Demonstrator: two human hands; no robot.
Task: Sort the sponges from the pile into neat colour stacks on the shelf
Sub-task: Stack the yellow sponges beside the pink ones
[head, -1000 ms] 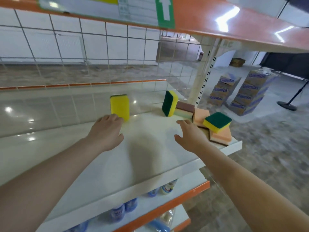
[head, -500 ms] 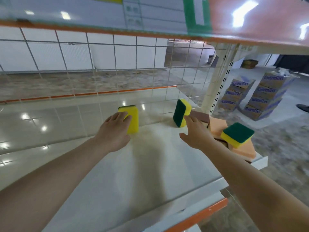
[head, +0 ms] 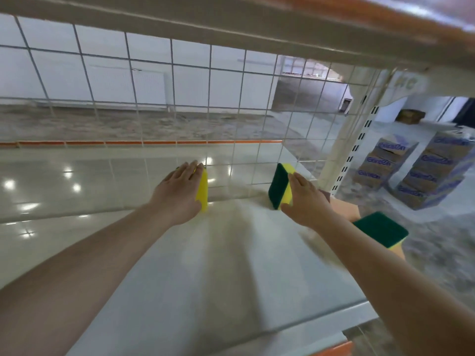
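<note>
Sponges stand on edge at the far side of the white shelf: my left hand lies flat, fingers straight, against the left sponge. My right hand rests straight-fingered on the green-faced sponge; another green-topped sponge lies right.

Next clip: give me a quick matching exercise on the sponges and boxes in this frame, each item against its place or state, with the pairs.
Items:
1. sponge under the left hand
2. sponge at the right hand
3. sponge on the pile
4. cardboard boxes

Places or states:
A. lying flat, green side up
B. stacked on the floor beyond the shelf
C. upright by the wire grid, yellow edge showing
D. upright, green face showing

Pairs: 1-C, 2-D, 3-A, 4-B
</note>
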